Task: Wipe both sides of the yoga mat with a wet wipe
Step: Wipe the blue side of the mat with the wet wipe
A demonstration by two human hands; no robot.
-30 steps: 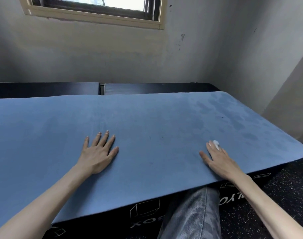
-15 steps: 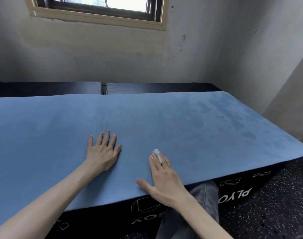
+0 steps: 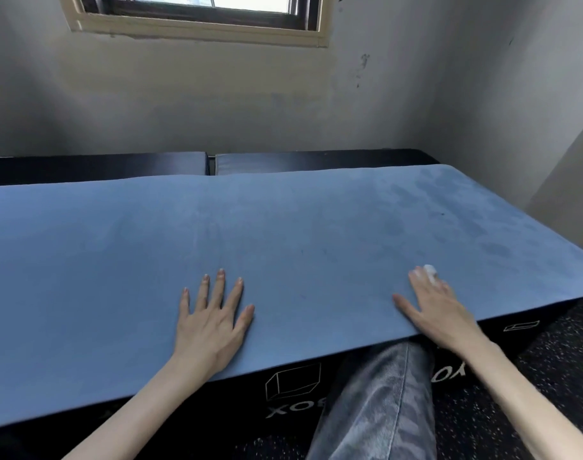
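Blue yoga mat [image 3: 283, 234] flat, white wet wipe [image 3: 429, 270] atop

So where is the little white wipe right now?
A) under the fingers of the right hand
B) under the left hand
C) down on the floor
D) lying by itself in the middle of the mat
A: the white wipe peeks out from under the fingers of the right hand, pressed flat on the blue yoga mat; the left hand lies flat on the mat with nothing under it.
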